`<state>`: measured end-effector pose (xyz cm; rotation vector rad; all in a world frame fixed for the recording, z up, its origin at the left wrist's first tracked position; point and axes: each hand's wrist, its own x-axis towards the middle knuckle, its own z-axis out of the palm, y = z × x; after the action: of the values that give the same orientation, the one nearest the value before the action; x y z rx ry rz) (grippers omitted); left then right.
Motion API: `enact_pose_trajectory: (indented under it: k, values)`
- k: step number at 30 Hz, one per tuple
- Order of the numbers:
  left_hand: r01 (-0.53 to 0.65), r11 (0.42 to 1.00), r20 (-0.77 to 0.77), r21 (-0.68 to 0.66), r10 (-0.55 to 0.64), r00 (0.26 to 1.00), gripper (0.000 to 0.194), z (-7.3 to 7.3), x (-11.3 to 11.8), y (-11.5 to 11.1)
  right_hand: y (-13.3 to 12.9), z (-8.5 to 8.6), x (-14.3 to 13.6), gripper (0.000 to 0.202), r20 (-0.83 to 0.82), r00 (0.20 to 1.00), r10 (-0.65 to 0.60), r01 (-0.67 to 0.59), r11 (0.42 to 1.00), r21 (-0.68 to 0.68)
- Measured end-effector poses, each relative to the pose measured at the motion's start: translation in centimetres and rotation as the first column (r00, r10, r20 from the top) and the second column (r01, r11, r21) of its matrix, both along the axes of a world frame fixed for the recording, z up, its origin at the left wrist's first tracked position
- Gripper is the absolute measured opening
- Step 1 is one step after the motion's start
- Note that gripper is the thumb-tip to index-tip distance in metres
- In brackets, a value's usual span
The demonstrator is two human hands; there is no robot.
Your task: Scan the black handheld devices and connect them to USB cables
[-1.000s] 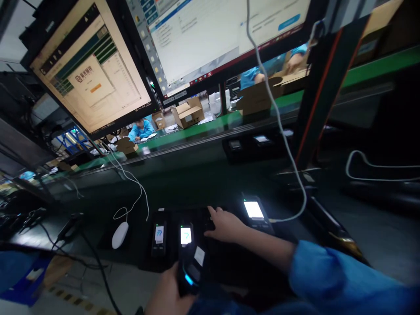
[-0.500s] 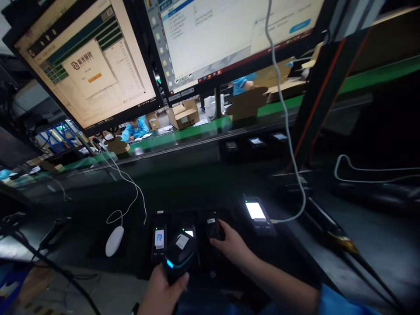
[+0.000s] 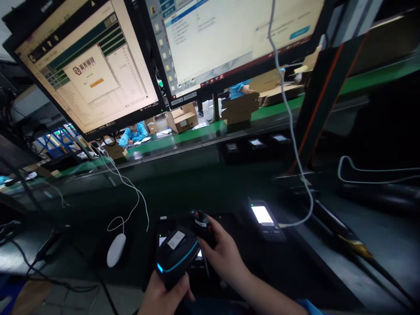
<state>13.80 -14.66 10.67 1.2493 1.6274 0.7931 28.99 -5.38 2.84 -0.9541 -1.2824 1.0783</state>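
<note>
My left hand (image 3: 164, 294) is wrapped around the handle of a black barcode scanner (image 3: 179, 258) with a glowing blue strip and a white label on top. In my right hand (image 3: 226, 256) is a black handheld radio (image 3: 203, 224), raised and tilted, with a small orange spot at its top end and a pale label. The scanner's head is just left of the radio. Partly hidden beneath the scanner lie devices with lit screens, one of them a handheld device (image 3: 162, 239). To the right, another handheld device (image 3: 267, 221) with a bright white screen lies with a white cable plugged in.
A white mouse (image 3: 116, 250) lies on the left. Two monitors (image 3: 95, 74) (image 3: 236, 39) hang above. Several devices (image 3: 256, 143) sit in a dark tray further back. A white cable (image 3: 288, 118) hangs at right. Beyond the green belt (image 3: 177, 142) are cardboard boxes (image 3: 182, 118) and people in blue.
My right hand has lifted the radio off the dark surface and brought it left, close to the scanner. The scanner has turned and moved slightly left. The whole view has shifted a little.
</note>
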Motion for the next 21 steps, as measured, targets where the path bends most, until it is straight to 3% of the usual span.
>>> enact_pose_trajectory:
  k: [4, 11, 18, 21]
  values:
    - [-0.003, 1.0, 0.064, 0.009, 0.003, 0.998, 0.055, -0.3, 0.1, -0.1, 0.3, -0.1, -0.5, 0.05, 0.083, 0.996, 0.032, -0.032, 0.999, -0.006]
    - [-0.027, 0.999, -0.018, 0.025, 0.027, 0.999, 0.056, -0.4, -0.2, -0.3, 0.3, -0.7, -0.8, 0.046, 0.102, 0.994, 0.028, -0.031, 0.999, 0.031]
    - [-0.042, 0.998, -0.053, 0.044, 0.045, 0.998, 0.056, -0.8, -0.7, -0.6, 0.1, -0.5, -0.8, 0.05, 0.03, 0.999, 0.039, -0.038, 0.999, -0.009]
    - [-0.067, 0.996, -0.075, 0.051, 0.071, 0.995, 0.055, -1.2, -2.2, -0.7, 0.1, -0.4, -0.5, 0.052, 0.007, 0.999, 0.033, -0.033, 0.999, -0.029]
